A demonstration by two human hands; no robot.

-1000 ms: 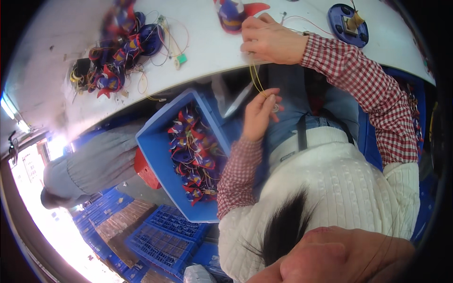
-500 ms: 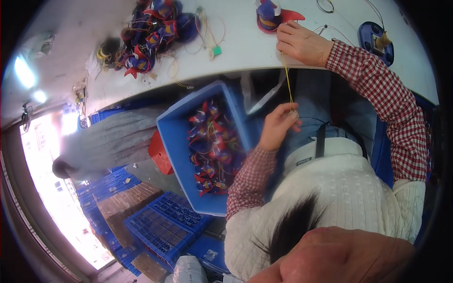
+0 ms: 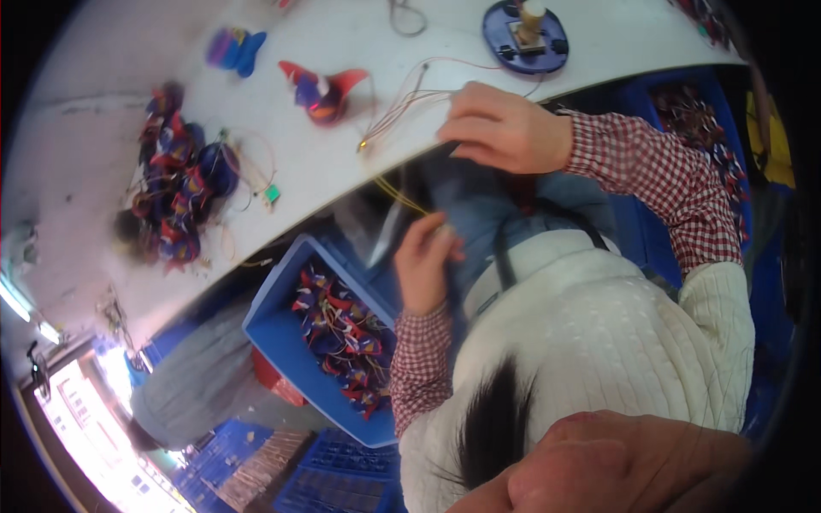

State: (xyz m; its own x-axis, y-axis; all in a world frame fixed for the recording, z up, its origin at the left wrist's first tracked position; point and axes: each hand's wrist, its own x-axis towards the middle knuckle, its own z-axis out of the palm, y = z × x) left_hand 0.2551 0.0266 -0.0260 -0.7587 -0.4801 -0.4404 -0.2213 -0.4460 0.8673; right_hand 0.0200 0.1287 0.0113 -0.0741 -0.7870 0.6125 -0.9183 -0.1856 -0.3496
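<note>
My left hand (image 3: 425,263) is below the table edge, its fingers pinched on the end of thin yellow wires (image 3: 398,195). These run up to a small connector (image 3: 363,146) at the edge, where a yellow glint shows. Thin red and white wires (image 3: 414,106) lead from there across the tabletop. My right hand (image 3: 505,128) hovers at the edge beside these wires, fingers loosely bent and apart, with nothing visible in them. Left of it stands a small red, purple and white toy figure (image 3: 323,96) with a red glow on its front.
Several similar toys lie piled with wires (image 3: 184,184) on the left of the table (image 3: 103,188). A purple oval base (image 3: 524,38) with a post stands at the back. A blue bin (image 3: 282,295) of toys is below the edge; another blue bin (image 3: 646,205) is at right.
My view has swung, so the table sits differently. My right hand has come away from the toy and the yellow wires. My left hand still holds the wire end.
</note>
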